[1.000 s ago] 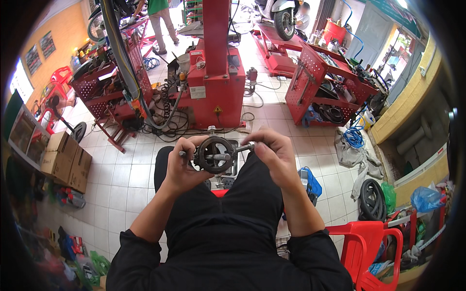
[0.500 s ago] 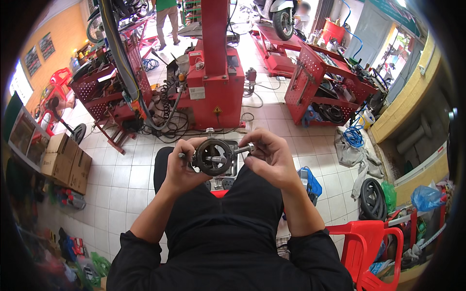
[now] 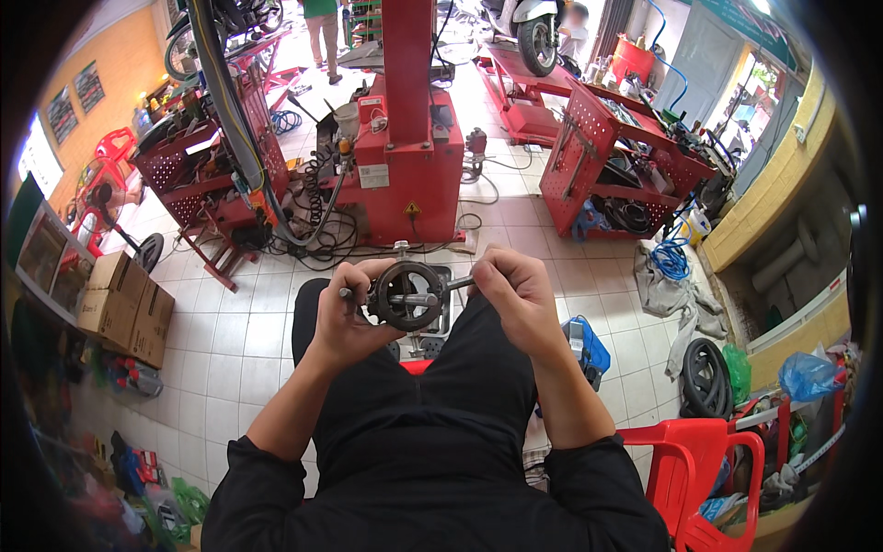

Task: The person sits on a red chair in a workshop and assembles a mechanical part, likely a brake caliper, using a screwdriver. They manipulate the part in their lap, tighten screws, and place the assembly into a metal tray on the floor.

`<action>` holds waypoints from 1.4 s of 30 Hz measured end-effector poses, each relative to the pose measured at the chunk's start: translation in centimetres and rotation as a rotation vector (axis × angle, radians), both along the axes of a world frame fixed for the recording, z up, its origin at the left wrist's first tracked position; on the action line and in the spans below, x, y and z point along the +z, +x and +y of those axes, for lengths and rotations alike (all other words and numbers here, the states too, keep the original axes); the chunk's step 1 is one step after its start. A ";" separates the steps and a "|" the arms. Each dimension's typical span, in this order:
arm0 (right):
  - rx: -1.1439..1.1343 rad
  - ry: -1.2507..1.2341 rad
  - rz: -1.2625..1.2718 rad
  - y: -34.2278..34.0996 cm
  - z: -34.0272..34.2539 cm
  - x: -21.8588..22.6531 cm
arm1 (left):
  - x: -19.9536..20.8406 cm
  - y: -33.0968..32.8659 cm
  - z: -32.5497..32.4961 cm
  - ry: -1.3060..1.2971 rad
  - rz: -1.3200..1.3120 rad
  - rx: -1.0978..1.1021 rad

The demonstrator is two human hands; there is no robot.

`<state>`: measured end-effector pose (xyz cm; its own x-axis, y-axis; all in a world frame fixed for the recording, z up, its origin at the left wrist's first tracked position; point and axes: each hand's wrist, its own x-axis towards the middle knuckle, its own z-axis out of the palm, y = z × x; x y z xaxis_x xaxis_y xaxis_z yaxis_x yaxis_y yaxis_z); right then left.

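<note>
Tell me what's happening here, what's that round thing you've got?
A person in black clothes holds a round, dark metal part in the left hand, in front of their lap. The right hand pinches the end of a thin metal rod at its right side. A big red machine stands on the tiled floor beyond.
</note>
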<state>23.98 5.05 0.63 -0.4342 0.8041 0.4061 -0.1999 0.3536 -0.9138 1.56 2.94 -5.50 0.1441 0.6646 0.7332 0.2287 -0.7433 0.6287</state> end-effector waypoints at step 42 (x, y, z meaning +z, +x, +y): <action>0.009 -0.027 -0.015 -0.2 0.0 -0.3 | 0.3 0.0 -0.1 0.007 -0.019 -0.004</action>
